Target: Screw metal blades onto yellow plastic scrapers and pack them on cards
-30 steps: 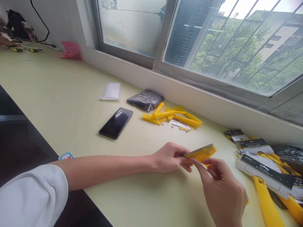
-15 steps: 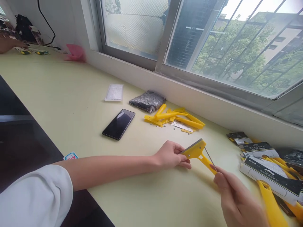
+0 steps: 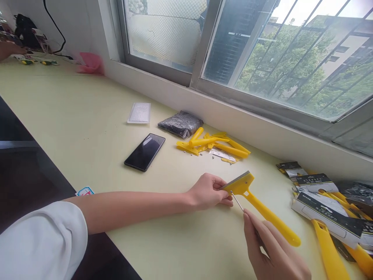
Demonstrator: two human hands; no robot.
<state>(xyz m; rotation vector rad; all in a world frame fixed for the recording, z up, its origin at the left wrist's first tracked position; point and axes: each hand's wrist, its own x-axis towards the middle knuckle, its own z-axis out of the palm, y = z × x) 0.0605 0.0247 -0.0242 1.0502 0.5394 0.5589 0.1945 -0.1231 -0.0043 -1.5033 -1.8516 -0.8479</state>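
My left hand [image 3: 208, 191] grips the blade end of a yellow scraper [image 3: 268, 214], thumb on top and fingers beneath. A grey blade strip runs along the scraper head's upper edge, and two small screws sit in the head. The scraper's handle slants down to the right. In my right hand [image 3: 272, 247] is a screwdriver [image 3: 238, 202], held like a pen. Its thin metal shaft points up-left, and the tip meets the screw nearest my left thumb. The screwdriver's handle is mostly hidden in my fingers.
Yellow scraper parts [image 3: 210, 142] and loose screws lie near the window sill, beside a dark plastic-wrapped packet [image 3: 181, 124]. A black phone [image 3: 145, 152] and a clear plastic case [image 3: 139, 113] are farther left. Packaged scrapers [image 3: 329, 214] pile up at right. Another person's hand [image 3: 10, 49] shows far left.
My right hand has moved left and the screwdriver tip has gone from the screw at the head's far corner side to the screw by my left thumb. The left hand holds still.
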